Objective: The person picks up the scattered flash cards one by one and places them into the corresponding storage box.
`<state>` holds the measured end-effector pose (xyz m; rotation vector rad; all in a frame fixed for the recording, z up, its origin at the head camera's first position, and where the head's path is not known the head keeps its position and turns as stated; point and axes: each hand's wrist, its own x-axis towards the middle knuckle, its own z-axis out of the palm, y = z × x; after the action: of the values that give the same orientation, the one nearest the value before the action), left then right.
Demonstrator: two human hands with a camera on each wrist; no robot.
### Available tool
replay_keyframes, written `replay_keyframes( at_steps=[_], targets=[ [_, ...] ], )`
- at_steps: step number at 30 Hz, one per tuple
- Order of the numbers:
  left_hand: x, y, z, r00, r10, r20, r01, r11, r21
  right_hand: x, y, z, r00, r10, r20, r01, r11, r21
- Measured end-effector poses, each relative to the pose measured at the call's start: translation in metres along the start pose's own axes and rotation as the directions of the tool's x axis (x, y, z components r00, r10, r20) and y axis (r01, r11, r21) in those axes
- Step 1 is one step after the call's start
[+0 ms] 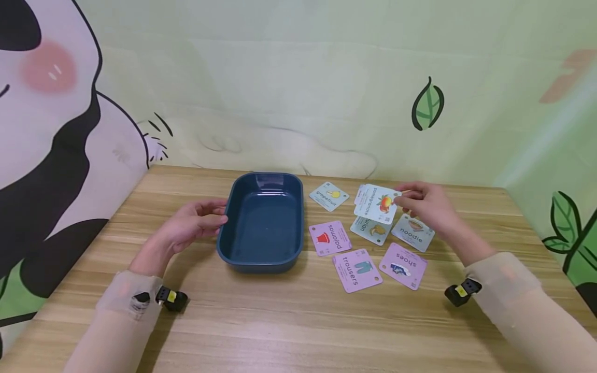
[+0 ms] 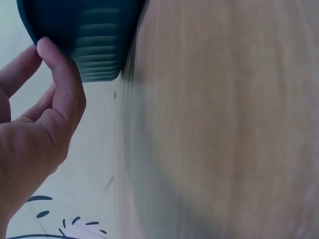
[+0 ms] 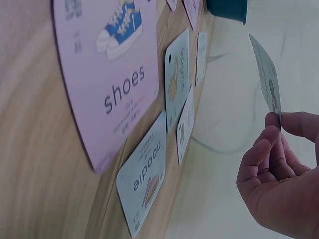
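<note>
The pomegranate card [image 1: 375,204], pinched at its right edge by the right hand [image 1: 427,203] above the durian card [image 1: 371,231], wants a light, level hold, right of the blue tray [image 1: 261,228] whose left rim the left hand [image 1: 192,224] touches, its grip unclear.

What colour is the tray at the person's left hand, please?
The tray is plain dark blue; the head view shows it best.

Wood-grain table [image 1: 280,321], pale green backdrop [image 1: 280,77], cartoon panda [image 1: 65,142], drawn leaf [image 1: 428,106]
</note>
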<state>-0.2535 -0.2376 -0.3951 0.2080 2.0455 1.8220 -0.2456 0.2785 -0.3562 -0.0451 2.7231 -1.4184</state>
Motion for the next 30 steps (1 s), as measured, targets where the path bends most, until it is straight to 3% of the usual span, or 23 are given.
replay_keyframes(
  at_steps=[30],
  targets=[
    [0.000, 0.000, -0.001, 1.000, -0.026, 0.003, 0.026, 1.000, -0.003, -0.009, -0.026, 0.037, 0.992, -0.092, 0.085, 0.080, 0.988, 0.135]
  ],
)
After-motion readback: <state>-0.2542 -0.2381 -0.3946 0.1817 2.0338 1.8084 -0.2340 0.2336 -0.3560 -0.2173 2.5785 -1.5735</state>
